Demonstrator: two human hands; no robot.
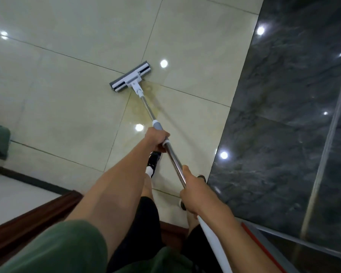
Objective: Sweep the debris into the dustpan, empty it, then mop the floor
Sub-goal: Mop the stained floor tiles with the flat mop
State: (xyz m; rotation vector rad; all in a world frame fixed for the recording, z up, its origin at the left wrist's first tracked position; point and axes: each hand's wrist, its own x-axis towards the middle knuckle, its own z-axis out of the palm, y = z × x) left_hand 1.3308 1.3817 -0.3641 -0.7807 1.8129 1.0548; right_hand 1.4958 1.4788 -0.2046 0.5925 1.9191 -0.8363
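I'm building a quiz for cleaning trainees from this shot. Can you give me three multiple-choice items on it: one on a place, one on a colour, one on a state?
1. Where does the mop head sit?
A. On the dark marble strip
B. On the beige tiles, over a grout line
C. Lifted off the floor

2. What colour is the stain on the floor just behind the mop head?
A. Yellowish brown
B. Blue
C. Black

3. How is the mop handle held?
A. By the right hand alone
B. By the left hand alone
C. By both hands

Answers: 1 B, the head lies flat across a seam between beige tiles, left of the dark marble strip. 2 A, a yellowish brown smear spreads around the pole. 3 C, the left hand grips the grey collar and the right hand grips higher up the pole.
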